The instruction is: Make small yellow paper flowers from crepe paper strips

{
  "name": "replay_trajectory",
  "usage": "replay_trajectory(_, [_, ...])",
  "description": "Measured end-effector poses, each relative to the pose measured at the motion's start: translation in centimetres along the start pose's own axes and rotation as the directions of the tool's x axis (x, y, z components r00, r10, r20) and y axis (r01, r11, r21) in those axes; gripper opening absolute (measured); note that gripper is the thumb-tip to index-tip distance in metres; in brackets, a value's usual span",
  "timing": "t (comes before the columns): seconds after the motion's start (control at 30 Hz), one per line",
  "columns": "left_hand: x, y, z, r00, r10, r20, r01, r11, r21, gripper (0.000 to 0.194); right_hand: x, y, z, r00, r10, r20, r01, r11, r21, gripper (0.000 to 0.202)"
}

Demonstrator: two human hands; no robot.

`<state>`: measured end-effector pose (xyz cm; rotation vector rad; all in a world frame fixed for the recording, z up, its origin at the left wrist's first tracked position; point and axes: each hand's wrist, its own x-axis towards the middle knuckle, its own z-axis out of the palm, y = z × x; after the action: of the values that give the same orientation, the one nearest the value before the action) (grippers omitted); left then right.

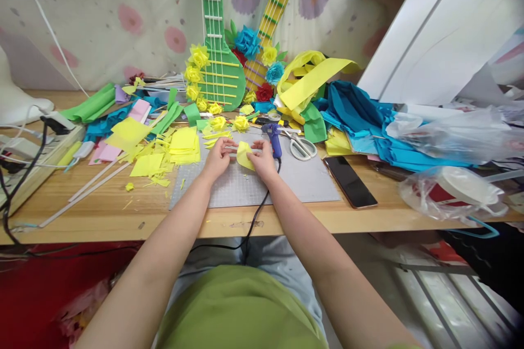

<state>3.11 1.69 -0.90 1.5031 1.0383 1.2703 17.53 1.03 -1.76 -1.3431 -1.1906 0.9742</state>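
A small yellow paper piece (244,156) is held above the grey cutting mat (303,182). My right hand (263,161) pinches its right side. Just left of it is my left hand (220,159), its fingers bent toward the paper; whether they grip it is hard to tell. Behind the hands lie yellow paper strips (216,136) and yellow paper flowers (240,123). A blue glue gun (274,140) rests right beside my right hand, with scissors (303,147) further right. Stacked yellow squares (184,146) sit left of my left hand.
Green (223,79) and yellow (270,19) paper guitars lean at the back. A black phone (351,181) lies right of the mat, near a plastic-wrapped cup (454,192). Blue paper (360,112) heaps behind. Thin sticks (88,193) lie left; a black cable (257,215) crosses the table edge.
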Motion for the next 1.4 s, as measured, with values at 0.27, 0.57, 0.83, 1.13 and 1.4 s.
replay_trajectory(0.27, [-0.8, 1.4, -0.4, 0.977, 0.125, 0.173, -0.191, 0.873, 0.449, 0.047, 0.0, -0.1, -0.3, 0.993, -0.03, 0.11, 0.029, 1.0, 0.007, 0.036])
replay_trajectory(0.57, [-0.8, 1.1, -0.6, 0.99, 0.116, 0.083, -0.142, 0.804, 0.578, 0.025, 0.0, -0.4, -0.9, 0.982, -0.19, -0.016, 0.187, 0.977, -0.1, 0.033])
replay_trajectory(0.83, [-1.2, 1.9, 0.1, 0.989, 0.043, -0.144, 0.076, 0.685, 0.724, 0.035, -1.2, -1.1, -0.7, 0.874, -0.44, 0.206, 0.479, 0.71, -0.516, 0.04])
replay_trajectory(1.13, [-1.5, 2.1, -0.6, 0.999, 0.015, 0.05, -0.049, 0.603, 0.796, 0.046, -0.8, -0.9, -0.6, 0.903, -0.353, 0.245, 0.428, 0.681, -0.594, 0.034])
replay_trajectory(1.4, [-1.4, 2.0, -0.9, 0.997, -0.048, 0.058, -0.014, 0.642, 0.767, 0.044, -0.1, -0.5, -0.7, 0.921, -0.337, 0.193, 0.388, 0.76, -0.521, 0.036])
